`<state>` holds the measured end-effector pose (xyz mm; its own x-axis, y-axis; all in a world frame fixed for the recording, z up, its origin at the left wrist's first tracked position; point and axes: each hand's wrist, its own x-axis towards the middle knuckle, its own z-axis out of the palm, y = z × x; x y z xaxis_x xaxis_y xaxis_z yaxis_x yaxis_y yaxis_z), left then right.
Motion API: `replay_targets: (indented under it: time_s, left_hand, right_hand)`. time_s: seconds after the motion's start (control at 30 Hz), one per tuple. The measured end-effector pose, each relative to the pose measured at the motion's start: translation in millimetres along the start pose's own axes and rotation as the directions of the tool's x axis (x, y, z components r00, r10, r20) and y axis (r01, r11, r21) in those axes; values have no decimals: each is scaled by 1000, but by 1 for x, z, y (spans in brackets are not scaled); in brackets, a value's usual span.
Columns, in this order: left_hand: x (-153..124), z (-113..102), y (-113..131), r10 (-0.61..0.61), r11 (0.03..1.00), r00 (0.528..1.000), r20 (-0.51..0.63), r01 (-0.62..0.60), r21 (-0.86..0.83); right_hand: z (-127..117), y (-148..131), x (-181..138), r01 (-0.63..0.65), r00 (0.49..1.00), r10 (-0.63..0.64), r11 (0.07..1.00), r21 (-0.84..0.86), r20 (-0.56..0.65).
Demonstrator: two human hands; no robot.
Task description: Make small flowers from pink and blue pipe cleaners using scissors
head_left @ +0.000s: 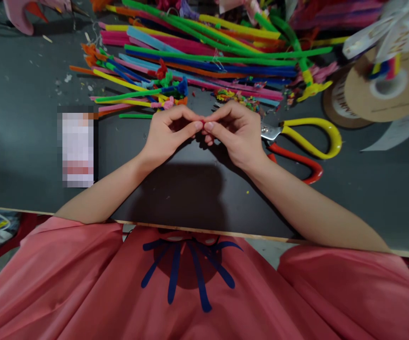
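Note:
Above the dark table, my left hand [171, 130] and my right hand [237, 132] meet fingertip to fingertip. Both pinch a small red piece [203, 123], perhaps a bit of pipe cleaner; mostly hidden by the thumbs and fingers, its shape cannot be made out. Just beyond the hands lie short pipe cleaners with twisted ends [137, 89] in several colours. Scissors [296, 137] with one yellow and one red handle rest beside my right hand, their blades partly behind it. A heap of tiny coloured clippings [237, 98] sits right behind the right fingers.
Long pipe cleaners [204, 47] in many colours spread across the back. Ribbon spools [363, 106] stand at the right, a loose ribbon tail hanging from them. A blurred-out phone-shaped object [78, 151] lies left of my forearm. A pink glue gun [22, 14] is at the far left.

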<state>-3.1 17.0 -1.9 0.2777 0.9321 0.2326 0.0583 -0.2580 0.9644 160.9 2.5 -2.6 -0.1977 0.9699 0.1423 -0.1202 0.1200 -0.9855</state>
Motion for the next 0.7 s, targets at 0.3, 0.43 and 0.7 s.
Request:
replay_targets:
  time_s: [0.3, 0.43, 0.7]
  left_hand:
    - [-5, 0, 1, 70, 968, 996, -51, -56, 246]
    - [-6, 1, 4, 148, 930, 987, -61, -118, 347]
    - [-7, 0, 3, 193, 882, 979, -62, -146, 449]
  right_hand:
    - [-2, 8, 3, 36, 997, -33, 999, 34, -77]
    - [-4, 10, 4, 17, 997, -11, 996, 83, -72]
    - [-4, 9, 5, -11, 998, 19, 992, 129, -65]
